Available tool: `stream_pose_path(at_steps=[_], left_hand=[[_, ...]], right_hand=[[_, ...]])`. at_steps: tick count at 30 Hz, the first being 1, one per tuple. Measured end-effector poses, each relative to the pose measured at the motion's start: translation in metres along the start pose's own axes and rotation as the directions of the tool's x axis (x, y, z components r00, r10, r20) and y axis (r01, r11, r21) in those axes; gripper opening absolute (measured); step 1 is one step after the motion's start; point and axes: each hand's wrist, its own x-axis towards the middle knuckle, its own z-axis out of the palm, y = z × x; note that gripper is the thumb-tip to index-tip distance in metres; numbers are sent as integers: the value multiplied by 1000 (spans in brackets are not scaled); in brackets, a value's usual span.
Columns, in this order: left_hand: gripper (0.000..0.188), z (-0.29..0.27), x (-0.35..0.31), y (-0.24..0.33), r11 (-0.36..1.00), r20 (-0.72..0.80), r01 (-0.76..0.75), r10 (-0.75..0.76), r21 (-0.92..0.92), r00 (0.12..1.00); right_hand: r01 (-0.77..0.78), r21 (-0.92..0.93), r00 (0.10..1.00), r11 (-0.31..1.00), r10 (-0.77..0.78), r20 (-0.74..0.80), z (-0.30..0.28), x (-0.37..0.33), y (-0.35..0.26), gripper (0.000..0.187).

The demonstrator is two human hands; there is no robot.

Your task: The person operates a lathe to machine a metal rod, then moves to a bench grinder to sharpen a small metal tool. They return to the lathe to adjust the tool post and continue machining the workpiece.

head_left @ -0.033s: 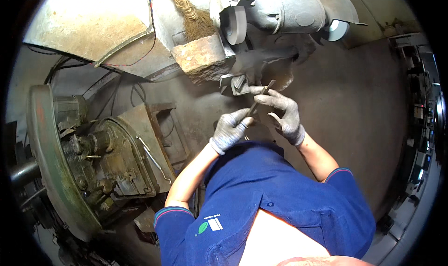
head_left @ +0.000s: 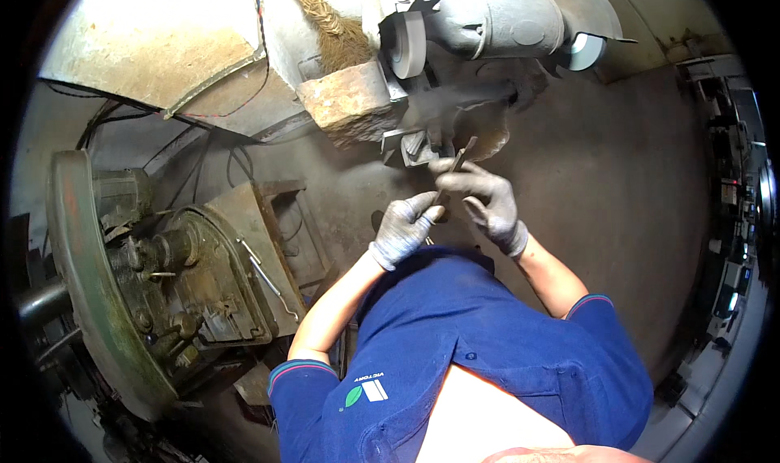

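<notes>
Grey floor (head_left: 609,187) stretches wide to the right of the hands, reaching as far as a cluttered row of equipment (head_left: 727,211) along the curved right edge of the view. On the left the room is tighter: a grimy machine (head_left: 183,276) with a big green rounded cover (head_left: 101,276) fills that side, and its plate (head_left: 256,248) has an edge facing the left forearm. A thin bent rod (head_left: 268,276) lies along that plate.

Between these, in front of the blue shirt (head_left: 479,325), a narrow dark bar (head_left: 462,155) slants up and to the right. The gloved left hand (head_left: 404,229) grips its lower end, thumb and fingers closed on it. The gloved right hand (head_left: 487,196) is at its upper part, fingers stretched across the bar and thumb held apart; I cannot tell how firmly they press on it.

Just beyond the fingertips, small metal blocks (head_left: 410,148) stand in the way ahead. Behind these sit a rough stone block (head_left: 348,104) and a straw brush (head_left: 337,41). Farther up, a grey grinder (head_left: 516,20) spans the top, one wheel (head_left: 410,45) at its left end, another (head_left: 587,51) at its right.
</notes>
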Motion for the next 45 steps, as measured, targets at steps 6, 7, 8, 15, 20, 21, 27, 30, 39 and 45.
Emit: stream_pose_path(at_steps=[6, 7, 8, 15, 20, 21, 27, 30, 39, 45], left_hand=[[23, 28, 17, -23, 959, 150, 190, -160, -211, 976], [25, 23, 23, -31, 955, 124, 173, -147, -241, 981], [29, 17, 36, -57, 983, 31, 126, -123, -137, 992], [32, -17, 159, -100, 490, -110, 232, -264, 841, 958], [33, -4, 178, -132, 424, -120, 218, -246, 879, 962], [36, -2, 179, -133, 433, -193, 312, -297, 846, 935], [38, 19, 180, -129, 402, -375, 499, -350, 767, 858], [31, 42, 179, -188, 524, -612, 541, -46, 658, 789], [47, 53, 132, -165, 786, -590, 306, 92, 538, 802], [24, 94, -48, -138, 879, -354, 229, -390, -419, 850]], right_hand=[[-102, 4, 982, 995, 102, -160, -23, -39, 39, 21], [-80, -64, 980, 995, 67, -188, -34, -41, 39, 22], [-21, -208, 975, 978, -26, -220, -45, -41, 38, 21], [-154, -129, 950, 980, 111, -293, -99, -103, 64, 24], [-411, 118, 845, 904, 427, -322, -119, -134, 77, 33], [-421, 120, 846, 899, 437, -305, -124, -132, 79, 33], [-415, 116, 875, 902, 431, -220, -148, -118, 89, 33], [-389, 86, 914, 917, 396, -86, -143, -104, 82, 31], [-436, -52, 891, 899, 439, 117, -116, -90, 65, 38], [-570, -50, 736, 820, 536, 413, -35, -115, 80, 26]])
